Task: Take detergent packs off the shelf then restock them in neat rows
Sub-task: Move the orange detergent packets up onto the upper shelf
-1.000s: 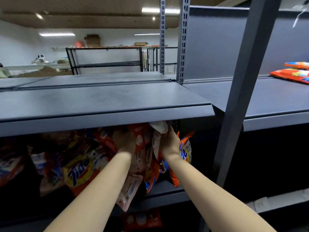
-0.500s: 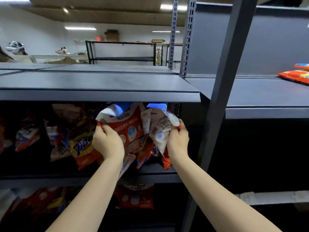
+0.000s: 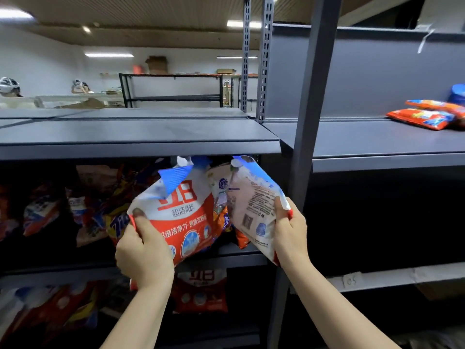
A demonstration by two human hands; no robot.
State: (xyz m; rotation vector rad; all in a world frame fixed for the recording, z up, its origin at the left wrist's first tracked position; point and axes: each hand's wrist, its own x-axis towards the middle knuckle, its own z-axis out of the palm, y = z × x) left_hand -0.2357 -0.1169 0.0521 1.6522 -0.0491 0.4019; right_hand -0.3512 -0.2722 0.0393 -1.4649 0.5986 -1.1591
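Note:
My left hand (image 3: 144, 253) grips the lower left corner of a red-and-white detergent pack (image 3: 183, 215) with a blue top, its front facing me. In my right hand (image 3: 289, 235) is a second pack (image 3: 251, 205), held by its right edge with the printed back and barcode towards me. Both packs hang just in front of the middle shelf (image 3: 226, 258), below the grey upper shelf board (image 3: 141, 147). Between them more packs (image 3: 221, 217) show, partly hidden. Several orange and blue packs (image 3: 75, 210) crowd the dark shelf to the left.
A grey upright post (image 3: 309, 122) stands just right of my right hand. The right bay's upper shelf (image 3: 364, 139) carries orange packs (image 3: 422, 117) at its far end. More packs (image 3: 201, 290) sit on the lower shelf. Racks and boxes stand at the back of the room.
Both hands have drawn the two packs out from under the upper shelf towards me. The packs now fill more of the view, and the camera has tipped slightly.

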